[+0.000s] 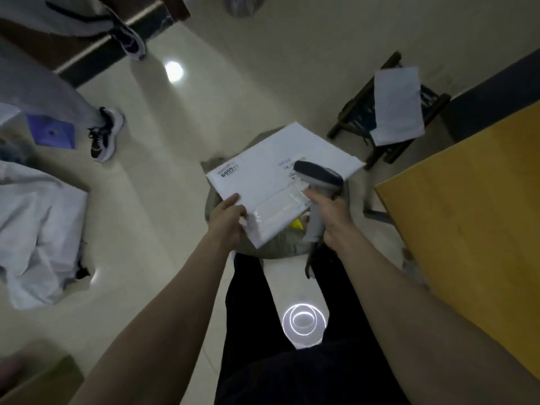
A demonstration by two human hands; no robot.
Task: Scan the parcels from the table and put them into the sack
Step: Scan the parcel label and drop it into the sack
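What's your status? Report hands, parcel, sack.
Left hand grips white parcel by its near corner. Right hand holds barcode scanner over the label. Parcel above grey sack; nothing in the way.

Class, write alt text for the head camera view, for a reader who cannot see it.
A person's left hand holds a flat white plastic mailer parcel while the right hand grips a grey handheld barcode scanner over it. Both are above a grey sack on the pale tiled floor, beside a yellow wooden table.
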